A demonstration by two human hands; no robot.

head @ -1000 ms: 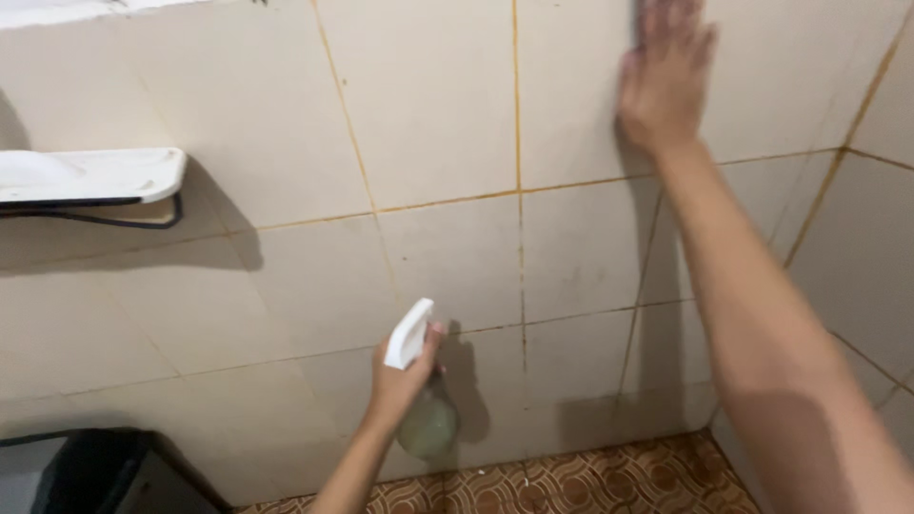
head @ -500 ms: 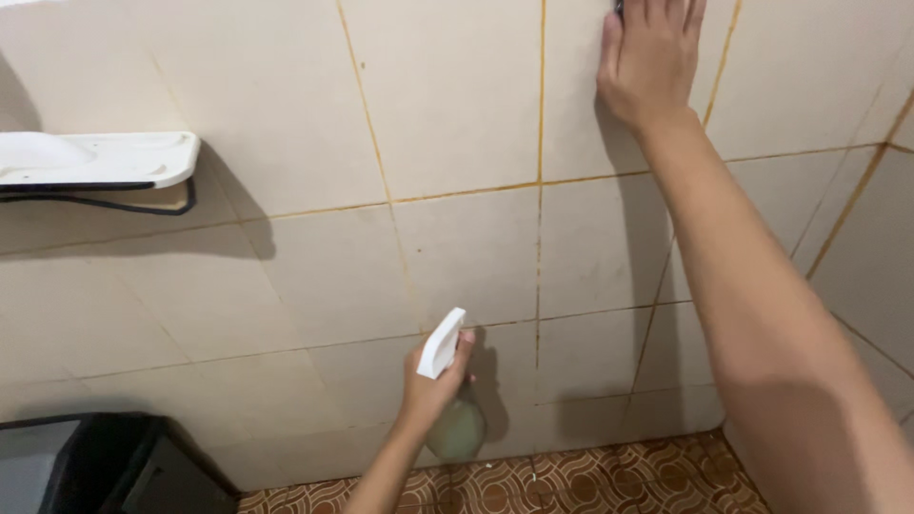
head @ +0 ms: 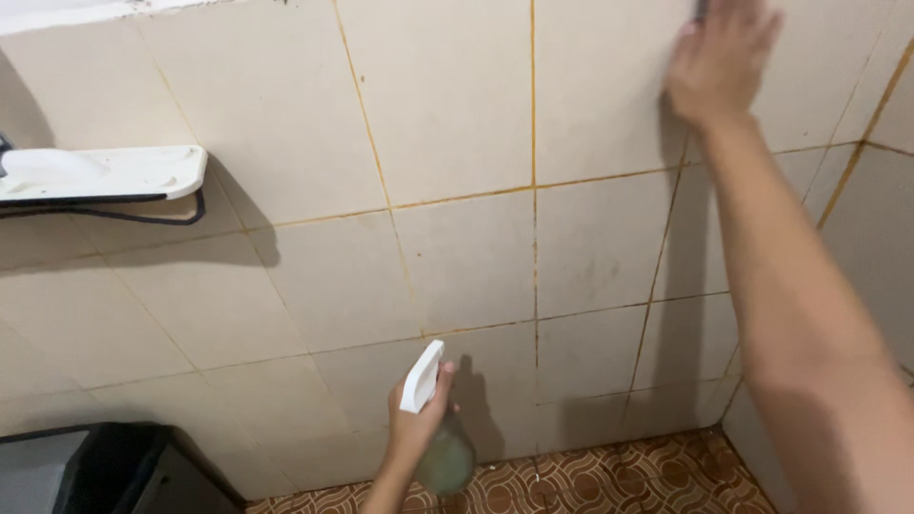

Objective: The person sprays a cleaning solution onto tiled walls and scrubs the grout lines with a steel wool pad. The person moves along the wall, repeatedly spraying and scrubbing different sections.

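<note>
My left hand (head: 416,425) grips a spray bottle (head: 440,455) with a white trigger head (head: 421,377) and a pale green body, low down in front of the tiled wall (head: 457,133). My right hand (head: 719,59) is raised at the top right, blurred, its palm flat against the beige tiles. A small dark thing shows at its fingertips on the frame's top edge; I cannot tell what it is. The tile joints are stained orange-brown.
A white wall shelf (head: 100,176) on a dark wire bracket juts out at the left. A dark container (head: 86,471) stands at the bottom left. Brown patterned floor tiles (head: 590,481) lie below. A second tiled wall (head: 881,205) meets this one in a corner at the right.
My right hand has slid rightward along the wall, after shifting left earlier. My left hand with the spray bottle has dropped a little lower.
</note>
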